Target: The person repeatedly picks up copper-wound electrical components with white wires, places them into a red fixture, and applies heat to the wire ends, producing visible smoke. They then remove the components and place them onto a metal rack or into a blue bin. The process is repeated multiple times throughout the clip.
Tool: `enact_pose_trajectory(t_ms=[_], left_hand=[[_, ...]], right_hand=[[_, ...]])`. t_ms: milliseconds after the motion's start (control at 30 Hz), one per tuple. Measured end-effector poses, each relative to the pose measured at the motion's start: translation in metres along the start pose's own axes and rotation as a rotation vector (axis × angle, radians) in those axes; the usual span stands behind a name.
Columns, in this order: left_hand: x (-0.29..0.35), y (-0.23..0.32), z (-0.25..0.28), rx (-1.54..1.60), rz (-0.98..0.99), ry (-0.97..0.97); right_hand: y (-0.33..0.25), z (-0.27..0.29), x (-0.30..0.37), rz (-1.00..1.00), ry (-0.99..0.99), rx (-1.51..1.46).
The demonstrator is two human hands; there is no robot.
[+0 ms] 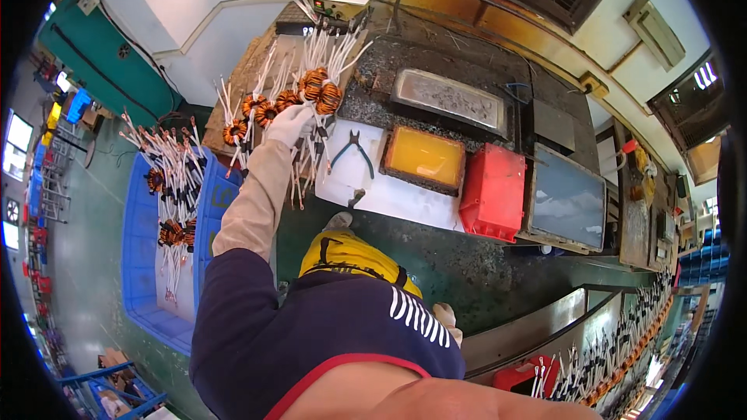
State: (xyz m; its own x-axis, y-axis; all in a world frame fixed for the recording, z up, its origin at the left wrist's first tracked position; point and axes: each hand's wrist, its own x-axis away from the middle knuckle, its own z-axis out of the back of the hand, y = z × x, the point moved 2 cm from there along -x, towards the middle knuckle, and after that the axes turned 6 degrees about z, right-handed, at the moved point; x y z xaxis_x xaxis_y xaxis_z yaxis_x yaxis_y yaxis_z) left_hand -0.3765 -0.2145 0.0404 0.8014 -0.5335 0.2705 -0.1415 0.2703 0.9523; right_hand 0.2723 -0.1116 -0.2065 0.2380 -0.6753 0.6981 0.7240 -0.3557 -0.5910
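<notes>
Now, in the head view, reaches just left of the white sheet [397, 201] with the gloved left hand [291, 124]. Touches the lower side of a cluster of copper-orange wound coils [313, 85] with white leads, resting left of the sheet on a brown board [257, 54]. Bends the left fingers in against the coils, not spread; cannot tell whether pinching one, with the fingertips partly hidden. Cannot tell the state of the right hand either; shows only a pale patch [445, 316] beside the dark shirt [311, 330], nearer than the sheet, too unclear to call glove or cuff. Has pliers [355, 140] on the sheet, handles apart, and a small dark tool [356, 197] at the near edge. Shows, toward the sheet's right end, a dark-rimmed tray [425, 183] of amber material, then a red bin [494, 190] just beside. Shows a metal-framed rectangular tank [450, 101] behind the sheet. Has more coils, leads included, in a blue crate [142, 241], well left of the sheet
</notes>
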Motion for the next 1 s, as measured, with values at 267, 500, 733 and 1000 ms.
enact_pose_trajectory(t_ms=[267,500,733,1000], left_hand=[[-0.087,-0.005,0.027,-0.620,-0.014,0.199],[-0.130,0.004,-0.008,-0.944,0.095,0.238],[-0.169,-0.030,0.012,-0.783,0.167,0.098],[-0.145,-0.007,0.020,0.243,0.243,0.032]], right_hand=[[-0.079,-0.030,0.021,-0.060,0.017,-0.028],[-0.008,-0.038,-0.015,-0.043,0.027,-0.201],[0.007,-0.046,-0.002,-0.123,0.041,-0.267],[-0.083,-0.033,0.034,-0.068,0.106,-0.025]])
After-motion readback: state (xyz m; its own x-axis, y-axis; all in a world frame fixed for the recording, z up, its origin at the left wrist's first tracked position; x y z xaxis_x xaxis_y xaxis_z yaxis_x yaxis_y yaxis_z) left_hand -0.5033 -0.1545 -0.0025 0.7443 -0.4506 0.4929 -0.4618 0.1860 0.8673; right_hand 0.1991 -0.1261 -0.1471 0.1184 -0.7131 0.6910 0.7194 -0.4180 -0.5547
